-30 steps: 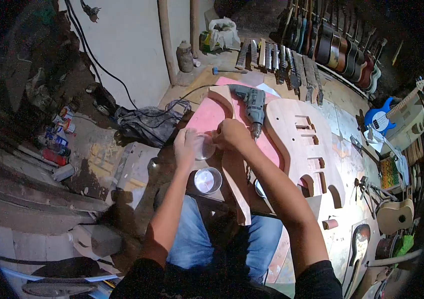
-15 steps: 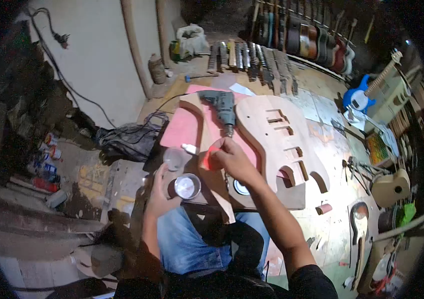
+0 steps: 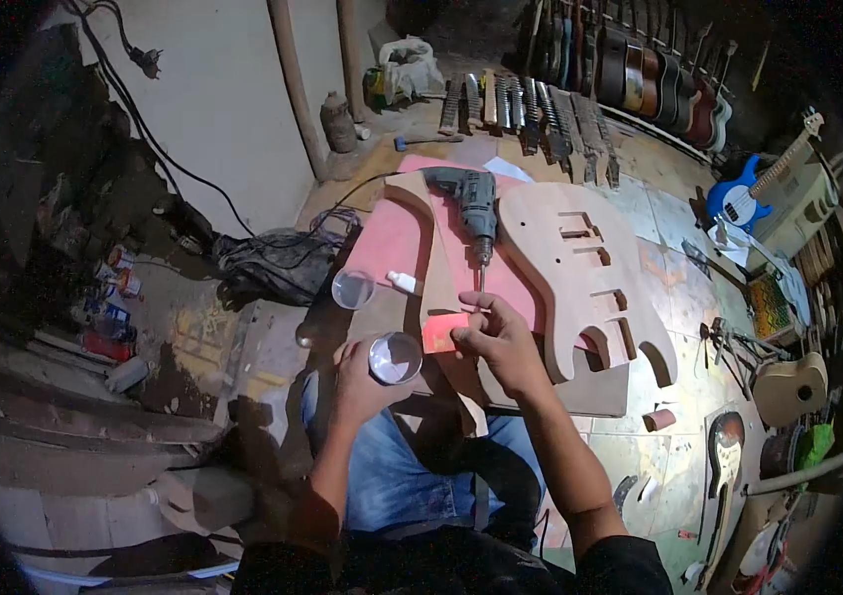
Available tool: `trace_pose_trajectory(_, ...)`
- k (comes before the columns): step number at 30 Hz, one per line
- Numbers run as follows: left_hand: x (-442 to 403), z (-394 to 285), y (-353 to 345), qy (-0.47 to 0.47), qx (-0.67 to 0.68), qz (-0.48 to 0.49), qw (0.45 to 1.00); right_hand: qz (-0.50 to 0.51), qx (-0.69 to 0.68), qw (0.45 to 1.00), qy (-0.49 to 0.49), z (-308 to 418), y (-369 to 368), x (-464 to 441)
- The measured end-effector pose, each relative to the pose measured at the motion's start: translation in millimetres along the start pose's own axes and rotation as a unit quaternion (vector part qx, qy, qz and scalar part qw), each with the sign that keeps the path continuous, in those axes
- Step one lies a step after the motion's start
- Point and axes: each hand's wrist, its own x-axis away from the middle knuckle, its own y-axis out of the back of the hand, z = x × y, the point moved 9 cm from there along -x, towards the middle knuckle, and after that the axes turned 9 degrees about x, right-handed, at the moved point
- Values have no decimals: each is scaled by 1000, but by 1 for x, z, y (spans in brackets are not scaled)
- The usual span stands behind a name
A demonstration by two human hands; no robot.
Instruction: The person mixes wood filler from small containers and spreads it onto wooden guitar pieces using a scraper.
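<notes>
My left hand (image 3: 357,389) is closed around a clear plastic cup (image 3: 395,358) with whitish stuff inside. Between the thumb and fingers of my right hand (image 3: 503,342) is a flat red-orange card (image 3: 443,333), held just right of the cup and over a curved wooden piece (image 3: 437,268). Another clear cup (image 3: 353,290) stands beyond my left hand, with a small white bottle (image 3: 403,283) beside it. Past my right hand, a power drill (image 3: 478,203) lies with its bit pointing toward me. A pale wooden guitar body (image 3: 572,258) with cut-out cavities lies to the right.
A pink sheet (image 3: 382,233) lies under the drill. Several guitar necks (image 3: 516,104) line the floor behind. A blue guitar (image 3: 739,203) leans at the right, and finished guitars (image 3: 635,74) hang at the back. Cables and a dark bag (image 3: 283,266) lie at the left.
My left hand, earlier with its fingers spread beside the cup, now wraps around it. My right hand has drawn back toward me, and the card shows its flat face. The view has shifted slightly.
</notes>
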Motion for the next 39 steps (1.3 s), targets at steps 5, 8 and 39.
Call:
trace_pose_trajectory(5,-4,-3,2,35,45,-4,998,46,-20,999,-22,-9,-12,0)
trace_pose_trajectory(8,-4,-2,1,22,48,-26,998,41,-1,999,4,-10,-12,1)
trace_pose_trajectory(39,25,-74,-21,170,590,26,789,61,-56,996,-23,13,-16,54)
